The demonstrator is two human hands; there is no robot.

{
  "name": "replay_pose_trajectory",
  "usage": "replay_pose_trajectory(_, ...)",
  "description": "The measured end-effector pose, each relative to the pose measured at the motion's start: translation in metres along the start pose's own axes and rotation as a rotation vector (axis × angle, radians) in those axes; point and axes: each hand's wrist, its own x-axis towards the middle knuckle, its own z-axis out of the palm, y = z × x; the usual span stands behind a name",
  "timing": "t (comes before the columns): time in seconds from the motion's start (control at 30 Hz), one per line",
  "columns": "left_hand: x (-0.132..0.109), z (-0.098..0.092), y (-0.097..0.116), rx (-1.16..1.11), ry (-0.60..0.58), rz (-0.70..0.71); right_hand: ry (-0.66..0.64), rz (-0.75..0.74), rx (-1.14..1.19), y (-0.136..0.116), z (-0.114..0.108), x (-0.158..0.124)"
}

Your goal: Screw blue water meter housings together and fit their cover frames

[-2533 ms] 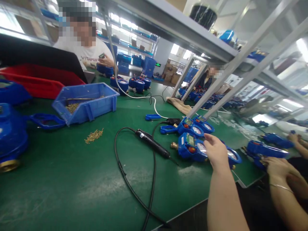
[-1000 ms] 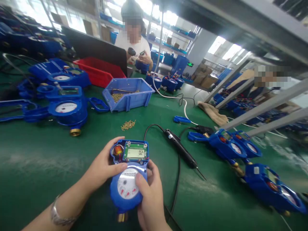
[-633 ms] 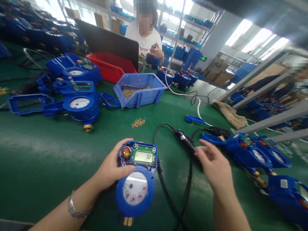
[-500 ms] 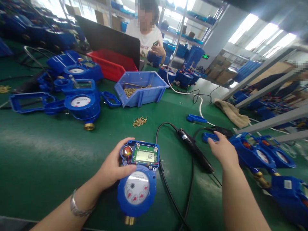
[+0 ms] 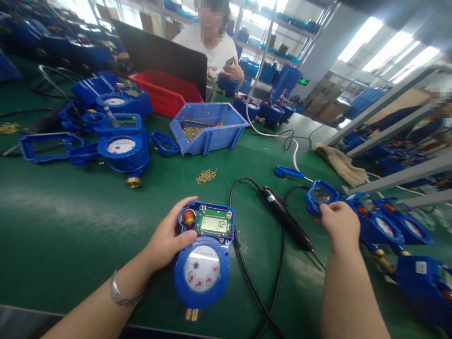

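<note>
My left hand (image 5: 174,238) grips the upper left side of a blue water meter (image 5: 202,296), its thumb across the front. The meter's upper housing is uncovered, showing a circuit board with a lit display (image 5: 214,224) and a wired round part beside it. Below that sits the white dial (image 5: 201,268), and a brass fitting points toward me. My right hand (image 5: 339,226) pinches the lower edge of a blue cover frame (image 5: 322,194) with a clear window, held tilted at the right. Between the hands lies a black electric screwdriver (image 5: 287,219), touched by neither.
Loose brass screws (image 5: 206,176) lie in a small pile ahead of the meter. Behind them stands a blue bin (image 5: 212,136) of screws, beside a red bin (image 5: 158,92). More meters (image 5: 123,150) stand left and right. A co-worker (image 5: 215,52) sits opposite, holding a small part.
My right hand has closed on the blue cover frame and raised it, tilting its window toward me. The left hand still grips the meter, nearly in place.
</note>
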Motion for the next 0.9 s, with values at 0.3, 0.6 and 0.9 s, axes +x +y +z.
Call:
replay_pose_trajectory(0.3,-0.015,0.017,0.03,0.573,0.494,0.442,-0.131,-0.102,0.819,-0.06,-0.029,-0.169)
replay_pose_trajectory(0.6,-0.049,0.076,0.064,1.012,0.206,0.508,0.02,-0.423,0.627,-0.08,-0.019,-0.213)
replay_pose_trajectory(0.9,-0.038,0.081,0.08,1.007,0.226,0.211,0.159,-0.671,0.507,-0.093,-0.024,-0.218)
